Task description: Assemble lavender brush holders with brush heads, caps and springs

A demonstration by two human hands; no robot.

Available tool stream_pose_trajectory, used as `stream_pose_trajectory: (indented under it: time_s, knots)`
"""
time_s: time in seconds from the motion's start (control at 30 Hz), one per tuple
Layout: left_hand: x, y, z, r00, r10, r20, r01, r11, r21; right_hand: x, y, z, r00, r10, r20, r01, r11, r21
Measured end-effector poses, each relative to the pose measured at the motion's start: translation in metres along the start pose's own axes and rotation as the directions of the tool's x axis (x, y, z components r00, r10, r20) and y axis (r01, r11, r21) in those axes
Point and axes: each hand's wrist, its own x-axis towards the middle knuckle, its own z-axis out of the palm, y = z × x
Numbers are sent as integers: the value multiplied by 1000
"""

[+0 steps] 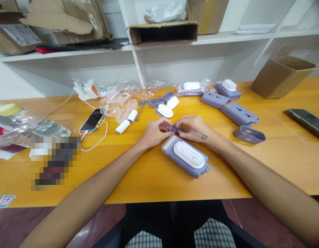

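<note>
Above the table's front half, my left hand [155,132] pinches one end of a small purple-grey plastic part [172,128]. Fingers of my right hand [197,123] close on the same part from the other side. A thin metal coil spring [194,131] extends from it to the right, across my right fingers. Just below both hands lies a purple-grey cleaning brush [170,151], its oval white bristle head [189,154] facing up. Behind my hands are white oval pieces [165,111] and small purple-grey frames [156,102].
Purple-grey perforated shells [239,114] and a hollow end cap [249,134] lie on the right, near a phone [305,120] and a cardboard box [283,75]. Left are white cylinders [126,122], a charging phone [93,120] and a bottle [38,125]. Shelves stand behind.
</note>
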Motion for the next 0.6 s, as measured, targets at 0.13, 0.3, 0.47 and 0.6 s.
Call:
stream_pose_trajectory:
  time_s: [0.13, 0.3, 0.47, 0.6]
  knots:
    - [2, 0, -1, 998, -60, 32, 61, 997, -57, 0, -2, -1, 1000, -1, 25, 1, 1000, -4]
    - [4, -1, -4, 994, -97, 46, 102, 987, -123, 0, -4, -2, 998, 46, 40, -48, 998, 33]
    - [6, -2, -6, 994, -102, 39, 107, 982, -156, -3, 0, 0, 999, 43, -6, -43, 994, 103]
    - [8, -3, -7, 994, -103, 26, 106, 982, -154, -3, 5, 2, 997, -39, -70, 46, 994, 94]
